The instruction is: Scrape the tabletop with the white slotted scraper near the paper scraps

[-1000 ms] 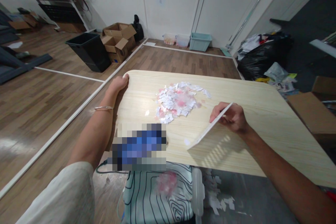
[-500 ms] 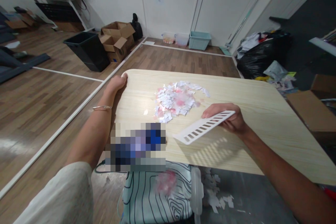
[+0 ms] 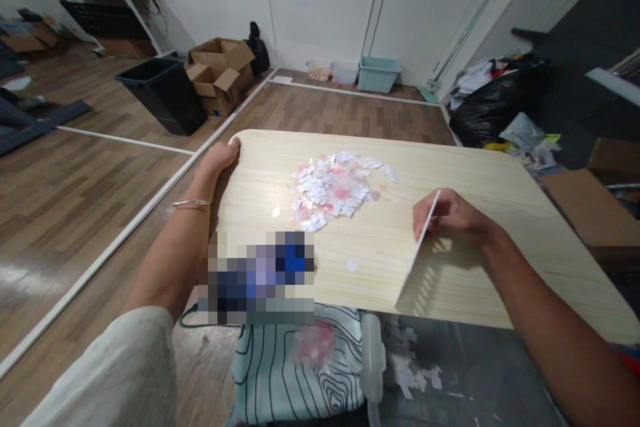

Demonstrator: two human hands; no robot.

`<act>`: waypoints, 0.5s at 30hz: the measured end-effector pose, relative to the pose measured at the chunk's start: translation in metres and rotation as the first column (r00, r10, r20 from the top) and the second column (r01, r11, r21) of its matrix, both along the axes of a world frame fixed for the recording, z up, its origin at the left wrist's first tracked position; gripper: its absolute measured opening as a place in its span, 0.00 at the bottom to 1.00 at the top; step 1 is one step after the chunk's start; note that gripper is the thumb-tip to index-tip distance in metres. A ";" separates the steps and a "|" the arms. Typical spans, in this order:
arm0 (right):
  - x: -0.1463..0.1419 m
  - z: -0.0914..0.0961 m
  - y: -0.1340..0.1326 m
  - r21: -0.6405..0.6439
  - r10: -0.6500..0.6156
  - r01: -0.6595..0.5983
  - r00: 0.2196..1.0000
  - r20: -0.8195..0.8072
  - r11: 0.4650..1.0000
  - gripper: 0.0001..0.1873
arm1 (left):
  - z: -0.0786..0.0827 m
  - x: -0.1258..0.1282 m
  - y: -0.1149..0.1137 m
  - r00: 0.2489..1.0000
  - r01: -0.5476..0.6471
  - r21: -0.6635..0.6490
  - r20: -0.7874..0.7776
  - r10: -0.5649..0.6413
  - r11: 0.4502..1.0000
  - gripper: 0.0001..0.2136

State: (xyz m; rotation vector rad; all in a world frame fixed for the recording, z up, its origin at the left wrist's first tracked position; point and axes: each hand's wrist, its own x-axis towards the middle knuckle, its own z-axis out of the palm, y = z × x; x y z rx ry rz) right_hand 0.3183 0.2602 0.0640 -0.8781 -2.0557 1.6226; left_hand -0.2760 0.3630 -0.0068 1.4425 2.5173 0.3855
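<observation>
Right grip [image 3: 445,210]: closed on the panel [image 3: 419,248], pinching its far end between thumb and fingers.
Panel: thin and white, it slanted from the right grip toward the near edge of the worktop [image 3: 370,240], seen almost edge-on; whether its lower end touched the surface could not be told.
Shadow [image 3: 431,273]: on the near side of the right grip, just right of the panel, crossed by light bars.
Left grip [image 3: 225,152]: at the worktop's far left corner, thumb at the rim; its fingers were hidden, so how far they closed could not be told.
Bracelet [image 3: 191,203]: around the forearm behind the left grip.
Scraps [image 3: 333,190]: heaped on the worktop between the two grips, closer to the right grip, apart from both; mostly white bits, with pink, see-through pieces among them.
Blurred patch [image 3: 260,277]: on the near side of the left grip and to its right, covering something dark and blue that could not be made out.
Cloth [image 3: 280,373]: pale green with dark lines, below the worktop's near edge, left of the right grip.
Lower scraps [image 3: 415,377]: white bits below the worktop, on the near side of the right grip.
Bin [image 3: 163,97]: black, beyond the left grip and to its left.
Boxes [image 3: 220,73]: cardboard, open, beyond the left grip, just beside the bin.
Blue tub [image 3: 379,75]: well beyond the right grip.
Black bag [image 3: 490,107]: beyond the right grip and to its right.
</observation>
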 end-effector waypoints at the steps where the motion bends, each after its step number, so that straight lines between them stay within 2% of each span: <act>1: -0.001 0.000 0.000 0.020 -0.008 0.009 1.000 -0.030 1.000 0.33 | 0.000 0.000 0.000 1.000 0.000 0.004 0.002 0.000 1.000 0.40; 5: -0.012 -0.001 -0.004 0.141 -0.104 0.138 0.969 -0.222 0.980 0.31 | 0.000 0.001 0.000 1.000 0.015 0.006 0.014 -0.015 1.000 0.40; 7: -0.020 -0.002 -0.008 0.173 -0.116 0.161 0.962 -0.246 0.972 0.29 | 0.000 0.001 -0.001 1.000 0.019 -0.005 0.015 -0.019 1.000 0.41; 12: -0.042 -0.005 -0.017 0.198 -0.003 0.049 0.974 -0.225 0.979 0.32 | 0.000 0.000 0.000 0.999 0.035 0.008 0.003 -0.035 0.999 0.41; 15: -0.052 -0.011 -0.019 0.214 0.081 -0.023 0.960 -0.269 0.977 0.30 | -0.001 -0.002 0.001 0.999 0.038 0.028 -0.013 -0.038 0.999 0.40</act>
